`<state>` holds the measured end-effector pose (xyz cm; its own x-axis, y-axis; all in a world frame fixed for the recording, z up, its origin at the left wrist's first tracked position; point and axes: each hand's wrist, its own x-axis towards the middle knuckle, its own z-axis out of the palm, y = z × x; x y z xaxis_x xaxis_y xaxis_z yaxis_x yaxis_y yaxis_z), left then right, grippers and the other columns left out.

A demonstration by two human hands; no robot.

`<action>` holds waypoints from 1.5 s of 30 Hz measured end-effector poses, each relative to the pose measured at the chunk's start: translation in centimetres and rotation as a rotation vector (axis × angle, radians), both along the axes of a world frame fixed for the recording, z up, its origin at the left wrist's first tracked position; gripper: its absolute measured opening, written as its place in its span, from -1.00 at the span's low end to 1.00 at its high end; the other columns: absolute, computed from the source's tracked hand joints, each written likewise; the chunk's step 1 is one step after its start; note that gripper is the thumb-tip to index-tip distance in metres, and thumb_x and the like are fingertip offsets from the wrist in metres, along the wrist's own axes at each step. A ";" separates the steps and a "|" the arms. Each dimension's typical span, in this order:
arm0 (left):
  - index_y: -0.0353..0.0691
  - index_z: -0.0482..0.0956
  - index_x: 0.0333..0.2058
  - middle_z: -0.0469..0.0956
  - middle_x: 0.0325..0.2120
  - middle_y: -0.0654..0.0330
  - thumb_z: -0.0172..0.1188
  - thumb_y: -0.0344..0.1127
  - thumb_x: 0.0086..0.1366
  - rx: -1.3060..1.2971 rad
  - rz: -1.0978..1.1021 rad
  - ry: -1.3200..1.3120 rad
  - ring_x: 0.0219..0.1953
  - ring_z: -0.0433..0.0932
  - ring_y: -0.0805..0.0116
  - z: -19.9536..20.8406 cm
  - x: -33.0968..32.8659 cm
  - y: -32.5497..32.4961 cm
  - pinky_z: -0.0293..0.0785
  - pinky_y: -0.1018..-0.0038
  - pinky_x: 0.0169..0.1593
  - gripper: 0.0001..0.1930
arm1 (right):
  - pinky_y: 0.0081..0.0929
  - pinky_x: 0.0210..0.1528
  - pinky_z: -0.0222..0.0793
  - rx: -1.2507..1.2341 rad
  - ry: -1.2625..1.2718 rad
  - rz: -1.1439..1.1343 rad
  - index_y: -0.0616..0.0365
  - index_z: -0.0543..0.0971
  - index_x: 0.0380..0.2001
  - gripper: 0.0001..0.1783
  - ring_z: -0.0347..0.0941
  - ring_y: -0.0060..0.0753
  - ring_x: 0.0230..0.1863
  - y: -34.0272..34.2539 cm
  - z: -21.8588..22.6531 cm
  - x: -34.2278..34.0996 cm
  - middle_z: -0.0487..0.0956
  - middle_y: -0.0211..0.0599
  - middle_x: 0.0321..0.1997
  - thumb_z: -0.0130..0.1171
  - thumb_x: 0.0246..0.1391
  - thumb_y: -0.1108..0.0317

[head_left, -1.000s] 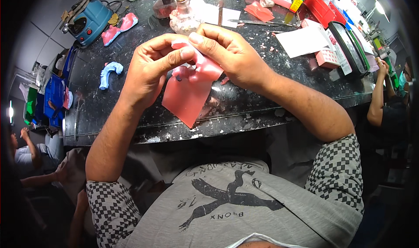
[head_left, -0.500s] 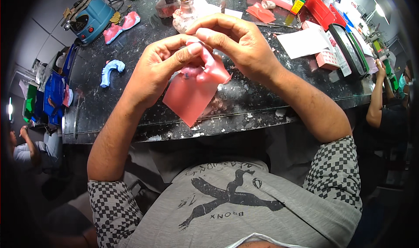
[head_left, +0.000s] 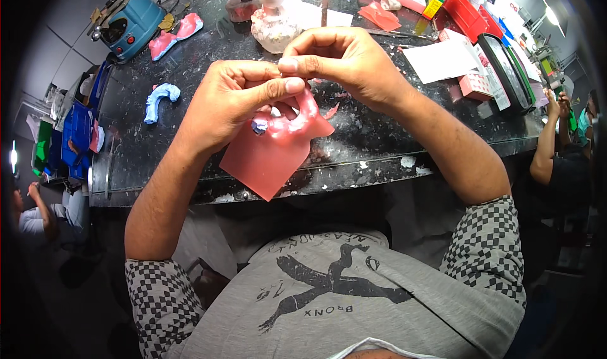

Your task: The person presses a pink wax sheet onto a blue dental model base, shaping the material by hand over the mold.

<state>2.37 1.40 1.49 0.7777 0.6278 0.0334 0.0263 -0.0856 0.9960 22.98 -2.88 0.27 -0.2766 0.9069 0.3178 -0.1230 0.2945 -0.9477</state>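
My left hand (head_left: 231,100) is closed on a pink wax sheet (head_left: 265,163), thumb on top. The sheet's upper part is moulded into a bumpy, curved shape with an opening, and a small bluish-white bit (head_left: 259,126) shows at its left side. Below this, the flat part hangs toward me with a corner pointing down. My right hand (head_left: 354,71) is closed in a pinch just above the wax, its thumb and forefinger meeting my left fingertips. What lies in that pinch is hidden. A light-blue arch-shaped dental piece (head_left: 162,98) lies on the black bench, left of my hands.
A glass burner (head_left: 275,30) stands just behind my hands. At the back left are a blue machine (head_left: 129,30) and pink-and-white moulded pieces (head_left: 177,36). White paper (head_left: 439,60), a pink box (head_left: 474,86) and a black case (head_left: 506,71) occupy the right. People sit at both sides.
The wax sheet has shifted slightly left and toward me, turned so more of its moulded part shows. My right hand has come down a little, its fingertips now pinched against my left ones.
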 end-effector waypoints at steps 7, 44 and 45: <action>-0.36 0.66 -0.30 0.64 -0.43 0.21 0.24 -0.25 0.29 0.065 -0.065 -0.050 -0.40 0.57 0.57 0.2 0.0 -0.4 0.50 0.66 -0.31 -0.76 | -0.64 -0.12 0.40 0.037 0.013 0.034 0.25 0.61 -0.26 -0.78 0.49 -0.68 -0.24 0.0 -0.4 -0.4 0.61 -0.41 -0.31 0.24 0.17 0.29; -0.36 0.58 -0.31 0.53 -0.46 0.31 0.11 -0.16 0.38 0.085 -0.200 -0.020 -0.39 0.43 0.60 0.9 -0.8 0.3 0.34 0.62 -0.27 -0.68 | -0.52 0.00 0.47 0.460 -0.315 0.087 0.26 0.59 -0.22 -0.74 0.53 -0.48 -0.13 -0.2 1.6 1.8 0.56 -0.30 -0.20 0.36 -0.03 0.48; -0.36 0.58 -0.31 0.53 -0.46 0.31 0.11 -0.16 0.38 0.086 -0.202 -0.018 -0.39 0.43 0.60 0.9 -0.7 0.3 0.34 0.62 -0.27 -0.68 | -0.56 -0.03 0.49 0.526 -0.325 0.081 0.24 0.59 -0.22 -0.75 0.55 -0.52 -0.18 -0.1 1.5 1.8 0.58 -0.34 -0.24 0.35 0.01 0.43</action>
